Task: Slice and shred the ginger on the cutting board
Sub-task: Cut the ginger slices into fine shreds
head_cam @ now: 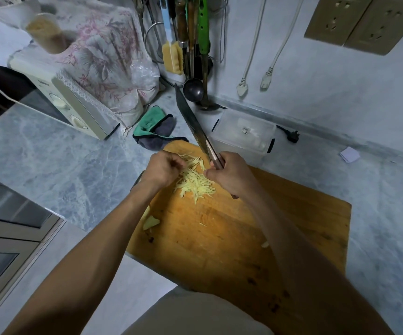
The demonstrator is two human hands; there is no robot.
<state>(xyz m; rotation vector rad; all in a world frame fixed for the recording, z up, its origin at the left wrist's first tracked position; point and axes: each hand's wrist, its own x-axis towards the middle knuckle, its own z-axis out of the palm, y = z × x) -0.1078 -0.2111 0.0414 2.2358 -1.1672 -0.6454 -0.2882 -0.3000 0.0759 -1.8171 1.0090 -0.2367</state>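
Both my bare forearms reach forward from the bottom of the view and angle in toward each other. My left hand (163, 170) sits back-up, wrist slightly bent, fingers curled in loosely under the palm; whether they pinch anything I cannot tell. My right hand (229, 174) is just beside it, fingers and thumb wrapped in a firm grip, knuckles turned to the left.

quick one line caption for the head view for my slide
Right hand holds the knife raised while the left hand gathers shredded ginger on the cutting board.
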